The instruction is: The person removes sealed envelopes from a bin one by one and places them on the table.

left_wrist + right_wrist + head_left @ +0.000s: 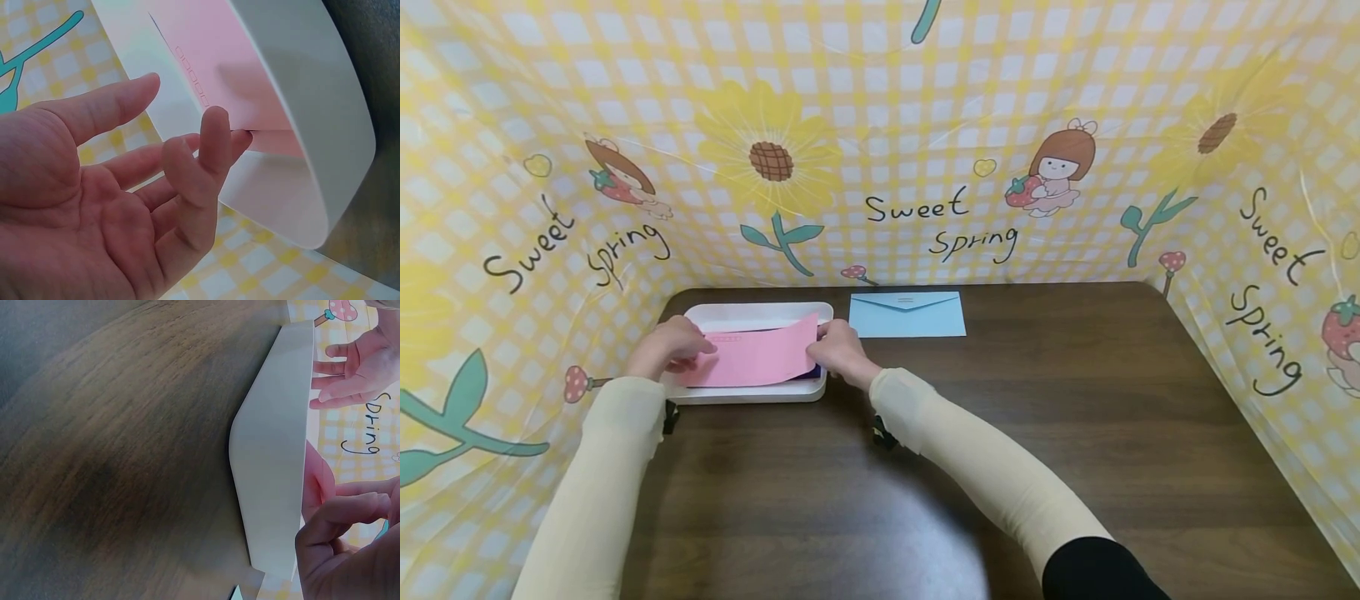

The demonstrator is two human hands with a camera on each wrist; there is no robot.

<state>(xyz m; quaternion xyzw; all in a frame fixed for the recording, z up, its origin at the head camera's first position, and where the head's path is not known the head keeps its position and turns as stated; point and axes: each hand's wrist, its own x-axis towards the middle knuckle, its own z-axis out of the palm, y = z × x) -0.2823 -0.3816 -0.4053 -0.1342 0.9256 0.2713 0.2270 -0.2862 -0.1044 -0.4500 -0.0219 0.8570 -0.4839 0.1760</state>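
A pink envelope lies tilted in a white tray, its right end raised and bent. My right hand pinches that right end at the tray's right side; in the right wrist view the fingers of the right hand curl at the pink paper. My left hand is over the tray's left end. In the left wrist view the left hand has its thumb apart and its fingertips at the envelope's edge. Something dark blue shows beneath the envelope's right end.
A light blue envelope lies right of the tray near the back edge of the brown wooden table. A yellow checked cloth with flowers and figures hangs behind the table and at both sides.
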